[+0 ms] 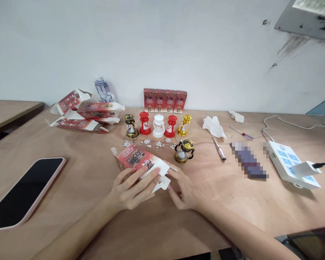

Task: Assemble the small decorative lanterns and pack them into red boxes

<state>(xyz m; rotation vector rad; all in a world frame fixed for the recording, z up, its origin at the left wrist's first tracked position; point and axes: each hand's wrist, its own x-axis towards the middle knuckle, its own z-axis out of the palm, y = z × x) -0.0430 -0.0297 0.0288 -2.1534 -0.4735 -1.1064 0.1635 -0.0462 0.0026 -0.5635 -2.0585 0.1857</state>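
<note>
A red printed cardboard box (pixel 137 156) lies tilted in front of me, its white end flaps folded out. My left hand (pixel 134 187) rests over its near side, fingers wrapped across it. On the right, my right hand (pixel 182 189) pinches an open white flap (pixel 162 183) at the box's end. Just beyond that hand stands a black-and-gold mini lantern (pixel 184 151). Behind the box a row of lanterns stands upright: black-gold (pixel 131 126), red (pixel 144 123), white (pixel 158 126), another red (pixel 170 126) and gold (pixel 184 125). Small metal parts (pixel 158 144) lie before them. The box's inside is hidden.
Opened red boxes (pixel 83 112) and a bottle (pixel 103 89) sit back left; several closed boxes (pixel 165 100) stand by the wall. A phone (pixel 27 191) lies left. Rightward are crumpled paper (pixel 213 126), screwdrivers (pixel 219 148), a pixelated item (pixel 249 160) and a power strip (pixel 289 162).
</note>
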